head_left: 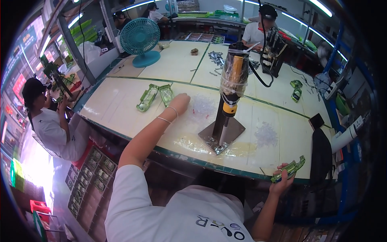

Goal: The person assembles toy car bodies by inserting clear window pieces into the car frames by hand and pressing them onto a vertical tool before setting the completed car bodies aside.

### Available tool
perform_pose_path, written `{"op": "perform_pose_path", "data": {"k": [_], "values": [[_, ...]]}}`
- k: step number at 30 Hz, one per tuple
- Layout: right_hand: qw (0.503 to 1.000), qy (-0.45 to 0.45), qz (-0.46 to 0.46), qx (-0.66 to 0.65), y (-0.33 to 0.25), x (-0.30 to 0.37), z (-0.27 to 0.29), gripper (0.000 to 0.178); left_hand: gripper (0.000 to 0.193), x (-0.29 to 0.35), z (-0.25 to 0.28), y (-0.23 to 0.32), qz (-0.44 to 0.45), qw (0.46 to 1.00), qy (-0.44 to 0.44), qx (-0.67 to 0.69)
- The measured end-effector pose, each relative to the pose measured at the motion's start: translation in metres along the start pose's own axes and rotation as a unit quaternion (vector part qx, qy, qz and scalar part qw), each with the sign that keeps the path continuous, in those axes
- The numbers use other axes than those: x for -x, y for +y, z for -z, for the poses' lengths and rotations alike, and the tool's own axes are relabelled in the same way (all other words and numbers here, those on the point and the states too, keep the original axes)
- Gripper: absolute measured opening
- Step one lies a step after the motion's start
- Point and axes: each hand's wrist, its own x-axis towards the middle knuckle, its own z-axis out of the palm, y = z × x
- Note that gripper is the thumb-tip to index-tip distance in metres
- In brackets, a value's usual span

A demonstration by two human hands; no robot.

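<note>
My right hand (284, 182), low at the right near the table's front edge, grips a green toy car body shell (288, 169), tilted up to the right. On the table, my left hand (180, 103) is curled with its back to me; what its fingers hold, if anything, is hidden. Just right of it lies a pile of small clear plastic pieces (203, 105) with a few red bits. Two green toy car shells, one long (147, 98) and one leaning beside it (166, 95), lie left of that hand. A pale band circles my left wrist.
Between my arms stands an upright electric screwdriver (229, 108) on a metal base plate (235, 135). Another clear pile (266, 134) lies to its right. Farther off are a teal fan (140, 40), metal parts (217, 58) and green shells (296, 90). Other people work around the table.
</note>
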Motion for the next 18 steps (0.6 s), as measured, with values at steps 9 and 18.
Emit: {"op": "perform_pose_path", "data": {"k": [9, 18], "values": [[1.000, -0.012, -0.004, -0.009, -0.002, 0.000, 0.003, 0.058, 0.009, 0.002, 0.016, -0.016, 0.040, 0.990, -0.057, 0.125], [0.999, -0.035, 0.012, 0.018, 0.003, -0.003, 0.005, 0.055, 0.011, -0.001, 0.023, -0.021, 0.066, 0.987, -0.120, 0.081]]}}
